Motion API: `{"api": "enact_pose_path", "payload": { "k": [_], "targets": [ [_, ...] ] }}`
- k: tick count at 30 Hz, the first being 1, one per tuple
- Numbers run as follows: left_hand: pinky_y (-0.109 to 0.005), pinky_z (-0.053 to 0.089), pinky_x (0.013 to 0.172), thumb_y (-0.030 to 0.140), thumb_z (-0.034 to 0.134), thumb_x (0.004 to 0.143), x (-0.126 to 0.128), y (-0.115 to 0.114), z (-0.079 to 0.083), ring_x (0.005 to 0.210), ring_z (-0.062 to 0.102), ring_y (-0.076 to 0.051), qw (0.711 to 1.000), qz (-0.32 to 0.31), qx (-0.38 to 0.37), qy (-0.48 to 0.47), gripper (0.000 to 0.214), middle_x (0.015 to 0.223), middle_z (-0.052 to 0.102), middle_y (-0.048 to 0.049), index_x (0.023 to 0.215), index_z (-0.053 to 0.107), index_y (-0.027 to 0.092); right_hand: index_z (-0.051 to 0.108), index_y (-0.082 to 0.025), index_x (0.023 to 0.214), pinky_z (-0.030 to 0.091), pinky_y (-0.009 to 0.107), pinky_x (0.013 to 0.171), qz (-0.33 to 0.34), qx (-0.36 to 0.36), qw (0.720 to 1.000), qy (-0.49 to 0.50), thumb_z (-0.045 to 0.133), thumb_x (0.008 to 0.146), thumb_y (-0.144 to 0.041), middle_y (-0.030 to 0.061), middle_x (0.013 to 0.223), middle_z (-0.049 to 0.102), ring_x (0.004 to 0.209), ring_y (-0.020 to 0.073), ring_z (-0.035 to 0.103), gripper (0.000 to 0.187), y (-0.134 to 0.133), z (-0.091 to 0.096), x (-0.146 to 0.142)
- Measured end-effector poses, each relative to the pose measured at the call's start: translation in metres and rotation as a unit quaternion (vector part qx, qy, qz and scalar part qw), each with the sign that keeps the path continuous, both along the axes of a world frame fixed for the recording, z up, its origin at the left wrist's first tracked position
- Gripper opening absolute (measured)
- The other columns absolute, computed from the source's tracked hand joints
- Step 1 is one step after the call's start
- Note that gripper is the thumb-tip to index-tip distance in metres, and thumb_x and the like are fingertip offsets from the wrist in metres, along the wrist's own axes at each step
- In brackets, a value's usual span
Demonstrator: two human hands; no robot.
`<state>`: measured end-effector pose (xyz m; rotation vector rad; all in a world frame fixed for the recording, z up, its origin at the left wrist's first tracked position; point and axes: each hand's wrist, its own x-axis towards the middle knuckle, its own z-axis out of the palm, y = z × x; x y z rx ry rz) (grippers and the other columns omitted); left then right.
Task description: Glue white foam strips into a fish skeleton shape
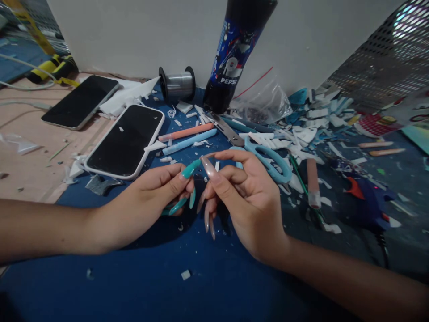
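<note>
My left hand (157, 190), with long teal nails, is closed in a pinch over the blue work surface (134, 286). My right hand (253, 197), with long glossy pinkish nails, pinches too, its thumb and index fingertips meeting close to the left ones. Whatever the fingertips hold, if anything, is too small or hidden to name. Just behind the right hand lie scissors (273, 161) with light blue handles, partly covered by it. An orange marker (187, 132) and a light blue marker (191, 141) rest beyond the fingertips.
Two phones (125, 141) lie at left, near a spool of wire (179, 85). A tilted-looking Pepsi bottle (231, 58) is by the white wall. White and blue scraps (311, 125) pile at right, with a dark blue glue gun (367, 203) and its cord.
</note>
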<state>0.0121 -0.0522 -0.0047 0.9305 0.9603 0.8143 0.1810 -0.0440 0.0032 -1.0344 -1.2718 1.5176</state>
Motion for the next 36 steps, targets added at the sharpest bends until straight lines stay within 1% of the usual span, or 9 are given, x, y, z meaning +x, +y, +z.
{"api": "enact_pose_path", "payload": {
  "k": [7, 12, 16, 22, 25, 28, 31, 34, 36],
  "targets": [
    [-0.013, 0.038, 0.051, 0.033, 0.056, 0.093, 0.0, 0.001, -0.001, 0.055, 0.041, -0.005, 1.0, -0.003, -0.014, -0.005, 0.026, 0.062, 0.048, 0.0046, 0.073, 0.052, 0.016, 0.051, -0.027, 0.098, 0.052, 0.022, 0.042, 0.004, -0.007, 1.0, -0.002, 0.063, 0.089, -0.025, -0.0065, 0.061, 0.061, 0.045, 0.0094, 0.059, 0.015, -0.001, 0.001, 0.001],
    [-0.015, 0.038, 0.051, 0.036, 0.06, 0.09, -0.001, -0.001, 0.0, 0.055, 0.042, -0.005, 1.0, 0.0, -0.005, -0.012, 0.028, 0.063, 0.049, 0.004, 0.073, 0.053, 0.016, 0.052, -0.026, 0.1, 0.051, 0.023, 0.041, 0.015, -0.007, 1.0, -0.003, 0.065, 0.088, -0.029, -0.0062, 0.061, 0.061, 0.044, 0.0101, 0.059, 0.018, 0.0, 0.0, 0.001],
    [-0.014, 0.038, 0.051, 0.039, 0.06, 0.09, -0.001, -0.002, -0.002, 0.055, 0.041, -0.005, 1.0, 0.005, -0.002, -0.015, 0.029, 0.063, 0.048, 0.0046, 0.074, 0.054, 0.016, 0.051, -0.025, 0.102, 0.051, 0.023, 0.041, 0.027, -0.017, 0.999, 0.005, 0.065, 0.087, -0.031, -0.0062, 0.063, 0.061, 0.045, 0.0102, 0.059, 0.022, 0.001, -0.001, 0.0],
    [-0.013, 0.039, 0.051, 0.034, 0.057, 0.092, 0.003, -0.001, -0.003, 0.054, 0.042, -0.005, 0.998, 0.028, -0.037, -0.029, 0.029, 0.063, 0.048, 0.004, 0.071, 0.054, 0.015, 0.049, -0.021, 0.105, 0.049, 0.019, 0.043, 0.04, -0.046, 0.998, 0.023, 0.065, 0.088, -0.032, -0.0068, 0.062, 0.061, 0.047, 0.008, 0.059, 0.026, 0.005, -0.004, 0.0],
    [-0.012, 0.04, 0.051, 0.031, 0.057, 0.093, 0.004, 0.0, 0.0, 0.053, 0.043, -0.005, 0.997, 0.035, -0.043, -0.055, 0.031, 0.061, 0.049, 0.0036, 0.067, 0.055, 0.014, 0.05, -0.021, 0.105, 0.05, 0.018, 0.044, 0.047, -0.052, 0.997, 0.022, 0.066, 0.087, -0.033, -0.0074, 0.061, 0.06, 0.047, 0.0079, 0.059, 0.027, 0.007, -0.005, 0.0],
    [-0.012, 0.041, 0.051, 0.026, 0.055, 0.093, 0.004, 0.0, 0.004, 0.052, 0.043, -0.004, 0.993, 0.05, -0.061, -0.087, 0.03, 0.06, 0.05, 0.0035, 0.066, 0.057, 0.013, 0.052, -0.021, 0.104, 0.051, 0.018, 0.047, 0.052, -0.061, 0.997, 0.021, 0.066, 0.087, -0.033, -0.0072, 0.061, 0.061, 0.047, 0.0076, 0.059, 0.025, 0.008, -0.006, -0.001],
    [-0.012, 0.042, 0.051, 0.024, 0.054, 0.093, 0.005, 0.0, 0.006, 0.052, 0.043, -0.005, 0.991, 0.049, -0.069, -0.102, 0.031, 0.059, 0.05, 0.0029, 0.064, 0.057, 0.013, 0.054, -0.02, 0.1, 0.051, 0.017, 0.047, 0.057, -0.067, 0.995, 0.037, 0.066, 0.087, -0.032, -0.0069, 0.061, 0.061, 0.047, 0.0067, 0.059, 0.021, 0.008, -0.007, -0.002],
    [-0.014, 0.043, 0.052, 0.025, 0.051, 0.095, 0.006, 0.0, 0.005, 0.053, 0.044, -0.006, 0.993, 0.043, -0.061, -0.096, 0.032, 0.061, 0.05, 0.0021, 0.065, 0.057, 0.013, 0.055, -0.019, 0.099, 0.05, 0.015, 0.047, 0.061, -0.07, 0.994, 0.052, 0.066, 0.088, -0.031, -0.0072, 0.061, 0.061, 0.047, 0.0057, 0.058, 0.019, 0.009, -0.007, -0.002],
    [-0.016, 0.043, 0.054, 0.025, 0.048, 0.096, 0.006, 0.0, 0.003, 0.055, 0.045, -0.007, 0.995, 0.038, -0.062, -0.072, 0.031, 0.064, 0.051, 0.0015, 0.067, 0.056, 0.014, 0.055, -0.019, 0.1, 0.051, 0.015, 0.047, 0.067, -0.071, 0.993, 0.062, 0.065, 0.088, -0.029, -0.0076, 0.06, 0.061, 0.047, 0.0051, 0.058, 0.018, 0.009, -0.008, -0.002]
  ]
}}
